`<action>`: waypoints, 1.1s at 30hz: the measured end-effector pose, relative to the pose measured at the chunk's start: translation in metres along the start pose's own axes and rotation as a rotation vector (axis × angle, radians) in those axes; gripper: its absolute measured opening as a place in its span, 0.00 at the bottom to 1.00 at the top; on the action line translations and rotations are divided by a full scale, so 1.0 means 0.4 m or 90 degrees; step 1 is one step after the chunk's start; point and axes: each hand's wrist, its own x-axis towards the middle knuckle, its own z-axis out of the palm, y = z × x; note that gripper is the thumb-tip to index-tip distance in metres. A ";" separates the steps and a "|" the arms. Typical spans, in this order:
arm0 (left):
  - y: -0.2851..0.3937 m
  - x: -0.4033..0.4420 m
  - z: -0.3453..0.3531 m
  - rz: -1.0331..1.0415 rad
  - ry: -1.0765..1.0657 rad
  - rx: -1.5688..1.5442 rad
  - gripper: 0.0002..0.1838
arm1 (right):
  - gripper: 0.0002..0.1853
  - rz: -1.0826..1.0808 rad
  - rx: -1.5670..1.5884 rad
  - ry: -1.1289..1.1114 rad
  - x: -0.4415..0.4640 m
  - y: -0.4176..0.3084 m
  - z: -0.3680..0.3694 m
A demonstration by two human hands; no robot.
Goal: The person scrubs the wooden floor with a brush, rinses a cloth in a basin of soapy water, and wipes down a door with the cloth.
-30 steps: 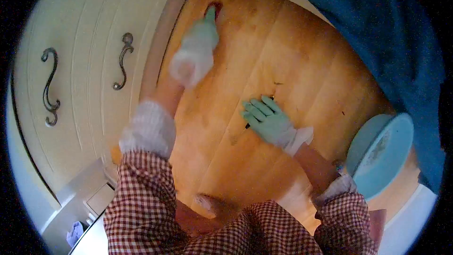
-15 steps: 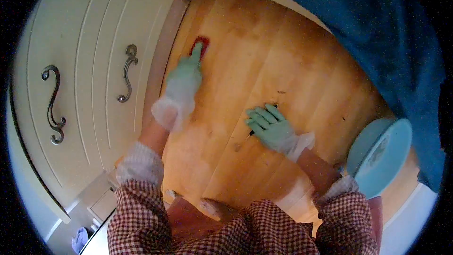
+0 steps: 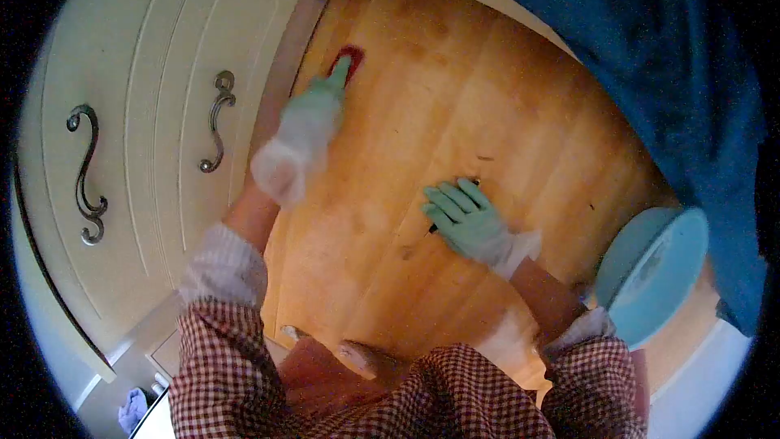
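My left hand (image 3: 317, 106), in a pale green glove with a whitish cuff, reaches far forward over the wooden floor (image 3: 406, 114). Its fingers press on a small red pad or cloth (image 3: 356, 63); motion blurs them, and the pad's exact kind is unclear. My right hand (image 3: 465, 215), gloved the same way, lies palm down on the floor with its fingers stretched out. A thin black object (image 3: 433, 228) pokes out beside those fingers; most of it is hidden under the hand.
Cream cabinet doors with curved metal handles (image 3: 218, 122) border the floor on the left. At right a light blue basin (image 3: 662, 276) stands near a hanging blue cloth (image 3: 650, 73). Small dark bits (image 3: 485, 158) lie on the boards. A purple item (image 3: 132, 410) is at lower left.
My left hand has slid the red pad slightly forward, and the left forearm has shifted left. My right hand stays in place on the floor.
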 end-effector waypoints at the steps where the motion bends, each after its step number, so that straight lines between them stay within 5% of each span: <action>1: 0.004 -0.003 -0.008 -0.001 0.020 0.004 0.30 | 0.22 0.003 0.009 -0.007 -0.003 -0.009 0.001; 3: 0.012 -0.010 -0.022 -0.003 0.061 0.013 0.32 | 0.22 -0.009 -0.001 -0.014 -0.006 -0.009 0.000; 10: 0.059 0.457 -0.101 0.133 0.242 -0.001 0.32 | 0.22 -0.031 -0.026 -0.013 -0.011 0.027 0.016; 16: 0.008 0.179 0.000 0.138 0.170 0.016 0.31 | 0.22 -0.015 -0.018 -0.003 -0.007 0.020 0.001; 21: -0.003 -0.089 0.019 -0.019 0.051 0.048 0.32 | 0.21 -0.027 -0.049 0.010 -0.005 0.013 0.015; 29: 0.047 0.443 -0.068 0.165 0.271 -0.012 0.21 | 0.21 -0.008 -0.018 0.008 -0.006 0.012 0.015; 33: 0.024 0.384 -0.051 0.181 0.313 -0.025 0.17 | 0.21 -0.012 -0.013 -0.022 -0.007 0.015 0.005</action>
